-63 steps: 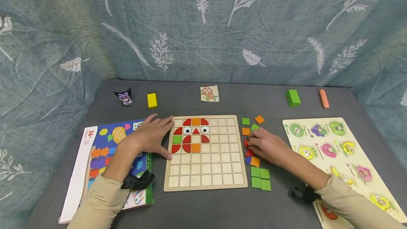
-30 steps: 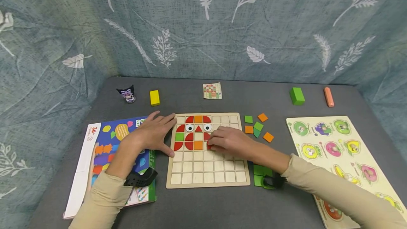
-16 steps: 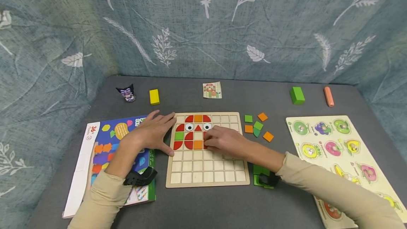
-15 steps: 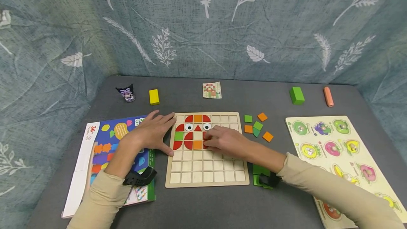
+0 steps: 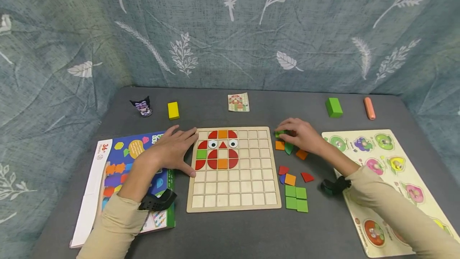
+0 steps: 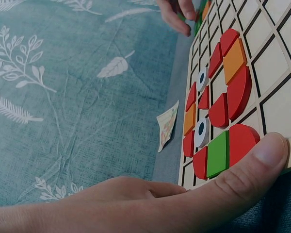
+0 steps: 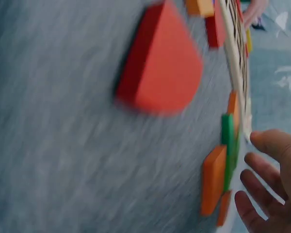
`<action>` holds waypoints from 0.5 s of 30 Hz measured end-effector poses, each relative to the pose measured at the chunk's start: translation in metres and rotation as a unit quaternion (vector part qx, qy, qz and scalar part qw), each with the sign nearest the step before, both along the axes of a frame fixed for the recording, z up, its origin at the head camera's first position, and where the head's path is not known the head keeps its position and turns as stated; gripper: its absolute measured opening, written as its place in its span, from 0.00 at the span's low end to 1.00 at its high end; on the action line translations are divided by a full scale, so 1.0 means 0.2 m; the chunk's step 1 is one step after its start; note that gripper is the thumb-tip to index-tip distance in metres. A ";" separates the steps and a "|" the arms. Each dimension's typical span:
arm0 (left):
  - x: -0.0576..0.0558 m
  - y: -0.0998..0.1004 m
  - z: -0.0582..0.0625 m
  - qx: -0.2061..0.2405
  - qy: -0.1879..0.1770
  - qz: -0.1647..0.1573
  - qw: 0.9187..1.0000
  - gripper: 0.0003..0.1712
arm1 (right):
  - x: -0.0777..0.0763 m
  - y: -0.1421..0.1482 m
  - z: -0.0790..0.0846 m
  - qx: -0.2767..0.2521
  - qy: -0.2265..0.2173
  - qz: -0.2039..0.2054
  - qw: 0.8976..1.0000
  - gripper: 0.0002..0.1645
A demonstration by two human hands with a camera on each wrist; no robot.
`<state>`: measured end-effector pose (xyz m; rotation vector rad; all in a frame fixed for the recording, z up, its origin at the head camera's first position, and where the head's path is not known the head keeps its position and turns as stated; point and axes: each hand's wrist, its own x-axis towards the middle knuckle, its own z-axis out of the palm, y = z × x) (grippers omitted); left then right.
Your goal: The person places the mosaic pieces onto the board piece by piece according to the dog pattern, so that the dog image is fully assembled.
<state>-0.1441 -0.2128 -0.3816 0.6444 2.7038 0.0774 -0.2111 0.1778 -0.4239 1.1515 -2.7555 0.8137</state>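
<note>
Grey-blue cloth (image 5: 208, 15) with white leaf prints hangs behind and beside a dark grey bench (image 5: 233, 237), which carries a gridded wooden board (image 5: 234, 188), a printed box (image 5: 120, 159) on the left and a fruit board (image 5: 389, 183) on the right. The left hand (image 5: 174, 151) lies spread, touching the gridded wooden board's left edge; the right hand (image 5: 301, 134), thumb and fingers parted, is at a green tile (image 5: 278, 134) just beside that board's upper right corner.
</note>
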 end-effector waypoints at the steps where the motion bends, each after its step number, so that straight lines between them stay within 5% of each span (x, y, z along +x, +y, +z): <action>1: 0.00 0.00 0.00 0.000 -0.001 0.000 1.000 0.66 | -0.01 0.01 -0.01 -0.004 -0.010 0.003 1.000 0.12; 11: 0.00 0.00 0.00 0.000 0.003 0.000 1.000 0.66 | -0.02 0.02 -0.01 0.050 0.062 0.023 0.997 0.08; 15: 0.00 0.00 0.00 -0.001 -0.002 0.001 1.000 0.66 | -0.01 0.03 -0.02 0.059 0.054 0.016 0.997 0.08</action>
